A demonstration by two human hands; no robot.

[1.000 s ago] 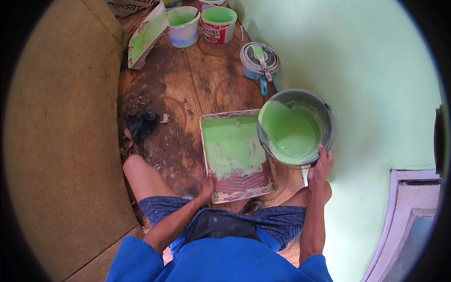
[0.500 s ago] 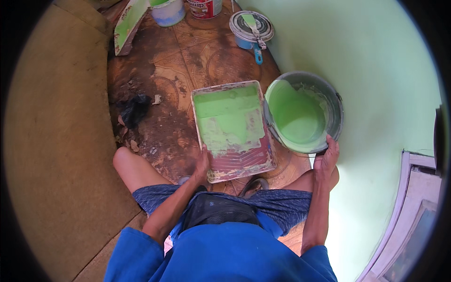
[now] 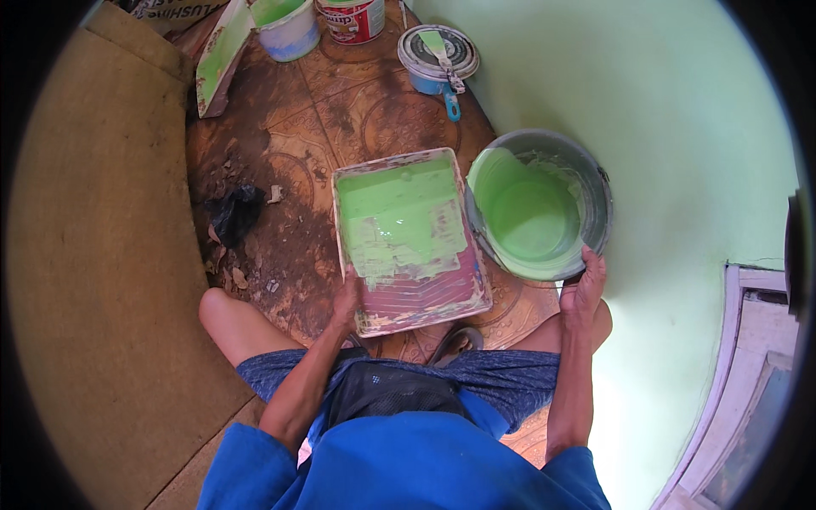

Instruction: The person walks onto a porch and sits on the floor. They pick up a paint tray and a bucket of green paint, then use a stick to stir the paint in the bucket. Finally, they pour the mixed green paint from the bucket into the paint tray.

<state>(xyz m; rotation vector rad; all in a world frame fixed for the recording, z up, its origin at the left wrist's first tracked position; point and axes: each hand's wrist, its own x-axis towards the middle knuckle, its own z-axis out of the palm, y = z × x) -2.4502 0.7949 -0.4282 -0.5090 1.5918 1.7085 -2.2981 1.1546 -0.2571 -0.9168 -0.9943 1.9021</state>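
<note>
A paint tray [image 3: 416,299] lies in front of me between my knees, with green paint pooled in its far end and thinner smears over the ribbed near part. My left hand [image 3: 347,299] is closed on the tray's left edge, near its lower corner. Just right of the tray is a grey bucket [image 3: 600,204], tilted, its inside coated with green paint. At the bucket's near rim my right hand [image 3: 585,282] grips with the thumb over the edge; its other fingers are partly hidden under the rim.
A lidded tub [image 3: 423,56] carries a blue-handled scraper [image 3: 445,64]. Farther left stand a red-and-white bucket [image 3: 357,24], a white paint pail [image 3: 291,36] and a green-smeared board [image 3: 219,59]. A black plastic bag [image 3: 235,214] lies on the dirty tiles. A pale green wall [image 3: 680,153] borders the right.
My view has shifted slightly, so most things sit a little lower and farther left. The paint's edge in the tray has changed shape. Both hands keep their holds.
</note>
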